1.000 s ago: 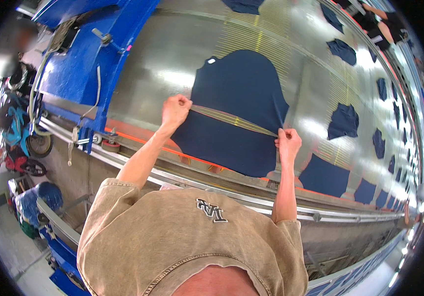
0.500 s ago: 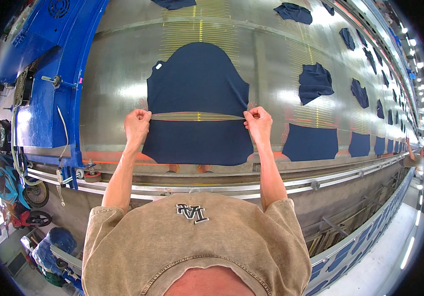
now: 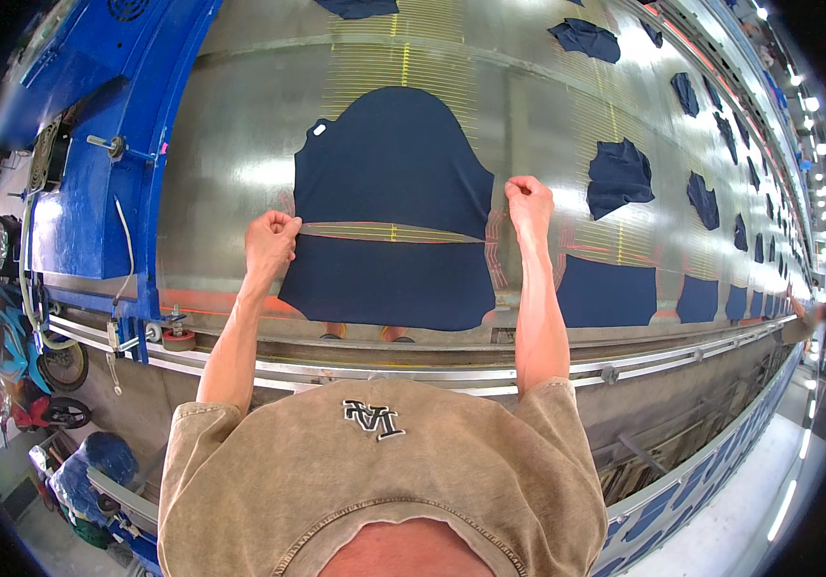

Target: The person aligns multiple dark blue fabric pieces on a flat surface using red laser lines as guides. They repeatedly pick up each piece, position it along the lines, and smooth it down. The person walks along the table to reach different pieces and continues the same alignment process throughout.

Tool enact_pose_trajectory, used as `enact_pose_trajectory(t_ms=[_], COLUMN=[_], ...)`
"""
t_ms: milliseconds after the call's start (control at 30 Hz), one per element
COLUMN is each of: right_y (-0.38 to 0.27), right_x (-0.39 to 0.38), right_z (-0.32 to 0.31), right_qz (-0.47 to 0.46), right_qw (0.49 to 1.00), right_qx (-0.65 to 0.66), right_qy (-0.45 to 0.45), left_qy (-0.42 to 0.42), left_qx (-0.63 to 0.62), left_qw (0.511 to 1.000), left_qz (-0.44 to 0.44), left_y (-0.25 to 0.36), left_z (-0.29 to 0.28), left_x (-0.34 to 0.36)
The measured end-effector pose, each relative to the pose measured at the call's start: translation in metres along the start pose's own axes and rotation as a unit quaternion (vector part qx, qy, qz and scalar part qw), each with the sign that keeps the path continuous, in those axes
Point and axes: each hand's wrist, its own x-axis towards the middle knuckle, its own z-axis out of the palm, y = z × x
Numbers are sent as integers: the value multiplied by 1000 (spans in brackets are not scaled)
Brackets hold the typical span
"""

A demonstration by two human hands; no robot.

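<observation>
Two navy fabric pieces lie flat in front of me. The upper fabric piece (image 3: pixel 394 159) has a rounded far edge and a small white tag (image 3: pixel 320 129) near its left shoulder. Below it lies the lower fabric piece (image 3: pixel 389 284), roughly a trapezoid. A thin slit with yellow lines shows between them. My left hand (image 3: pixel 272 252) is closed in a pinch at the left end of this slit, on the corner of the upper piece. Off the fabric to the right, my right hand (image 3: pixel 531 210) is raised with its fingers curled together; nothing shows in them.
The grey printing table (image 3: pixel 230 125) bears yellow and red marking lines. A blue machine frame (image 3: pixel 110 202) stands at the left. More navy pieces, some crumpled (image 3: pixel 619 179), some flat (image 3: pixel 607 293), run along the right. Metal rails (image 3: pixel 423 373) follow the near edge.
My right hand has let go of the right end of the upper fabric piece and moved up and right, off the cloth. My left hand stays at the left corner. The view has shifted slightly.
</observation>
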Motion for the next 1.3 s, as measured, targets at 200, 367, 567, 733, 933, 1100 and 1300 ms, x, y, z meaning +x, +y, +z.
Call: enact_pose_trajectory(t_ms=[200,367,567,733,933,1100,1300], right_y=[-9,-11,-12,-14,-5,-1,-4], right_x=[10,17,21,22,29,33,35], right_z=[23,23,21,11,13,13,11], right_qz=[-19,-42,-35,-24,-37,-53,-30], right_qw=[993,987,984,988,987,985,985], right_qx=[-115,-148,-163,-128,-136,-151,-152], right_qy=[-17,-42,-60,-83,-71,-61,-69], left_qy=[0,-13,-17,-17,-19,-22,-22], left_qx=[-5,-10,-9,-14,-9,-4,-3], left_qw=[1000,1000,1000,1000,1000,1000,1000], left_qz=[-4,-2,-10,-12,-17,-13,-7], left_y=[-5,-11,-13,-11,-9,-10,-9], left_z=[-2,-4,-4,-5,-6,-6,-7], left_x=[1,6,8,8,7,9,8])
